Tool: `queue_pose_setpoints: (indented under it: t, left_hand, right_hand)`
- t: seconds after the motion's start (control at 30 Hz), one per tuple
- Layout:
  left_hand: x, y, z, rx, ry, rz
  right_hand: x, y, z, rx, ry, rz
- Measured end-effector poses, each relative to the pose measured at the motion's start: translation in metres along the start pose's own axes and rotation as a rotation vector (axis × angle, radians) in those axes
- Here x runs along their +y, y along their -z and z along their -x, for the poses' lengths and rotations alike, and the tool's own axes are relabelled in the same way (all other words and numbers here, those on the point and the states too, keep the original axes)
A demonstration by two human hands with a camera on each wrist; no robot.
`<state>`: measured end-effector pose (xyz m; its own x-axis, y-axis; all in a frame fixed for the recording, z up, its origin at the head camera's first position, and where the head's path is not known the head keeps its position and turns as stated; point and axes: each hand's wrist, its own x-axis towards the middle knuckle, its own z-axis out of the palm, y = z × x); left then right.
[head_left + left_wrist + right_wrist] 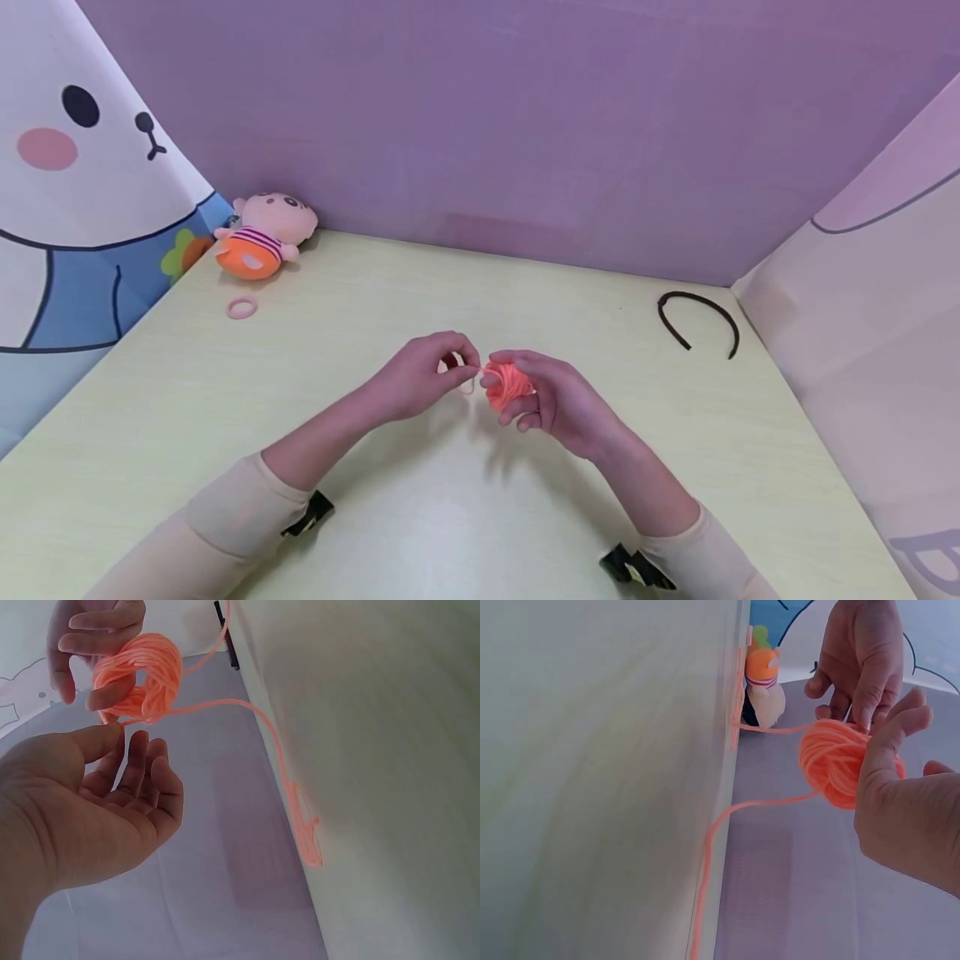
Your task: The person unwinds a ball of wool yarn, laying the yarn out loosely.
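In the head view my right hand (573,408) holds a small bundle of coral-orange yarn (508,385) above the table. My left hand (416,379) is just to its left, and thumb and forefinger pinch a strand close to the bundle. The left wrist view shows the yarn bundle (161,664) wound in a ring, with a finger of the right hand through its middle. From it a loose yarn strand (262,716) runs down to the tabletop. Two strands leave the yarn bundle (832,761) in the right wrist view.
A plush doll (255,237) in orange and stripes leans at the table's back left corner. A pink ring (242,308) lies before it. Near the back right is a dark headband (701,300). A purple panel (480,125) walls off the back of the table (375,292).
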<state>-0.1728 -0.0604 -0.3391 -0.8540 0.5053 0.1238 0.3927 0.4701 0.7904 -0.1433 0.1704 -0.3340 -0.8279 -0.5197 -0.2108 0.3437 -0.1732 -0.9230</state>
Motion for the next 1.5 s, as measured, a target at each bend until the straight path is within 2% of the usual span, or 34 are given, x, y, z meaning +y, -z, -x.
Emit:
queue_pose_setpoints:
  t: [0.23, 0.37, 0.67, 0.83, 1.07, 1.5]
  left_hand:
    - [-0.002, 0.005, 0.0, 0.025, 0.018, 0.034]
    - [-0.005, 0.009, -0.001, 0.017, 0.058, 0.054]
    - [-0.01, 0.023, -0.004, 0.071, 0.206, 0.039]
    - [-0.016, 0.03, -0.006, 0.142, 0.249, 0.036]
    - [-0.019, 0.039, -0.007, 0.268, 0.31, 0.111]
    - [-0.015, 0.049, -0.005, 0.464, 0.344, 0.23]
  right_hand:
    - [-0.001, 0.003, -0.001, 0.129, 0.014, -0.009]
    - [-0.002, 0.004, -0.002, 0.191, 0.032, -0.022]
    - [-0.002, 0.006, -0.002, 0.194, 0.043, -0.043]
    - [-0.002, 0.006, -0.002, 0.193, 0.042, -0.048]
    - [-0.002, 0.007, -0.002, 0.182, 0.039, -0.057]
    - [-0.002, 0.008, -0.002, 0.234, 0.065, -0.079]
